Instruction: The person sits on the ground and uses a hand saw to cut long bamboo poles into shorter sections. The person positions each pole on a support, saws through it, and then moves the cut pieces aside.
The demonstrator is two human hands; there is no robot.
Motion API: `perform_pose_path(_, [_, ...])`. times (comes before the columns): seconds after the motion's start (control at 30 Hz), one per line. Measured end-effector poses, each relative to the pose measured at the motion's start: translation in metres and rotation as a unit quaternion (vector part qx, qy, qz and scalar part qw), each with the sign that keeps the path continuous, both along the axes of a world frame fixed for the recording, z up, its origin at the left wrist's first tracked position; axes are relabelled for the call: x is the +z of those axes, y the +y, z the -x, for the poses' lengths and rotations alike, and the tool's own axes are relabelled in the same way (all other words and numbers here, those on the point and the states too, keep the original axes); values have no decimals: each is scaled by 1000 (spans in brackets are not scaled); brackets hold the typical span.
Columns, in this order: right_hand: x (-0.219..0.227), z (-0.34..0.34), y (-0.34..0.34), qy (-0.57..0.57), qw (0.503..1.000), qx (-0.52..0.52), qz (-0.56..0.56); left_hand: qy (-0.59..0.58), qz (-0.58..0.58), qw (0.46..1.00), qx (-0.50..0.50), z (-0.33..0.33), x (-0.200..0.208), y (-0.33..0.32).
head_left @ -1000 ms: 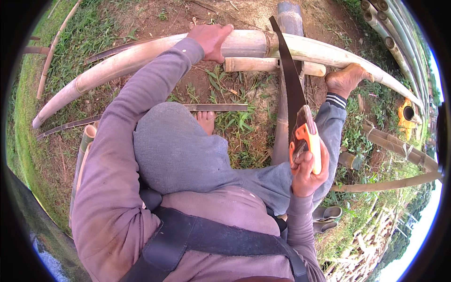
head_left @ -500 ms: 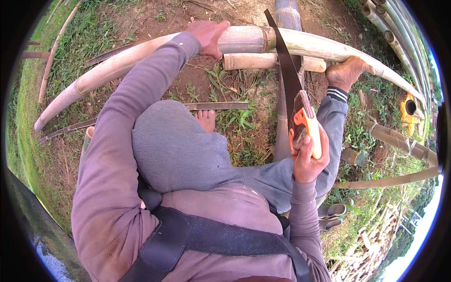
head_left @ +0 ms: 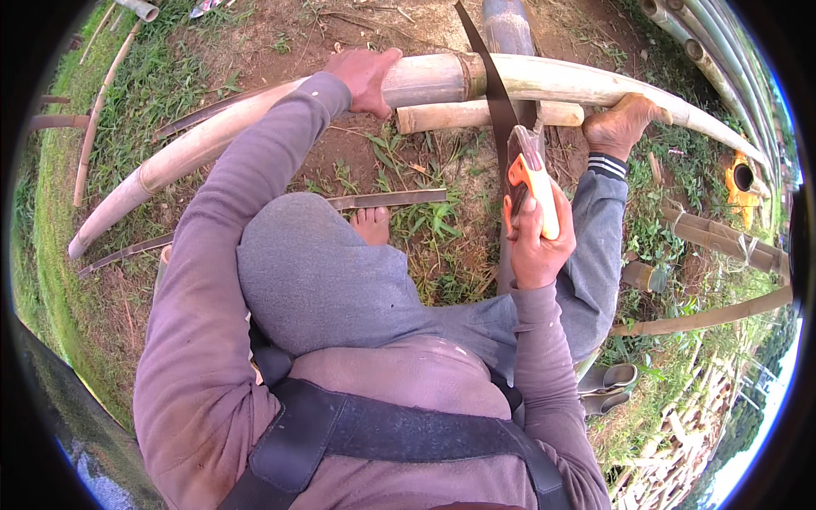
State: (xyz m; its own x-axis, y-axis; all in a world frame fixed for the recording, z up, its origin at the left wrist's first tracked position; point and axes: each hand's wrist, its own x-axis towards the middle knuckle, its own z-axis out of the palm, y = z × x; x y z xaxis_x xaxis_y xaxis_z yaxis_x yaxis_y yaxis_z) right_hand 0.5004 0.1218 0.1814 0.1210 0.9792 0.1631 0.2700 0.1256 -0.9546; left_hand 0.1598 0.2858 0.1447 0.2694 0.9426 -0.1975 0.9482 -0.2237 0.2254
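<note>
Person seated at bamboo work, head view; clock directions run from the view's centre. The bamboo pole (head_left: 429,78) arches from 9 o'clock over 12 to between 2 and 3. The left grip (head_left: 364,78), near 11:30, is clasped over it; the left sleeve (head_left: 263,153) hides part of its length. The right grip (head_left: 540,242), at 3, grasps the orange handle of the saw (head_left: 500,98), whose dark blade points toward 12:30 and crosses in front of the pole beside a node; contact cannot be judged. Just inside the pole, a short bamboo length (head_left: 446,116) lies partly masked by the blade. A thick bamboo support (head_left: 508,30) passes behind both at 1. The bare right foot (head_left: 620,127), at 2, obstructs the pole's near edge. Farther out: stacked poles (head_left: 710,64), 2; yellow object (head_left: 743,200), 2:30; tied bamboo (head_left: 722,240), 3; boots (head_left: 608,378), 4.
</note>
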Motion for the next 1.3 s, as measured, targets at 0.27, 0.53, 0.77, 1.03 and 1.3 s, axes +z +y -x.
perform_pose_path(0.27, [-1, -10, -9, 35, 998, -22, 45, -13, 68, 998, 4, 1, -3, 14])
perform_pose_path(0.53, [-11, 0, -21, 27, 998, -18, 55, -4, 54, 998, 13, -6, 13, 2])
perform_pose_path(0.77, [27, -7, -22, -35, 997, -4, 67, -8, 38, 999, -4, -16, 11, -16])
perform_pose_path(1.03, [11, -16, -21, -3, 999, 2, 38, 104, 17, 994, 42, -30, 2, -18])
perform_pose_path(1.3, [4, -22, -40, -27, 999, 16, 7, 78, -35, 996, 29, -43, -8, -29])
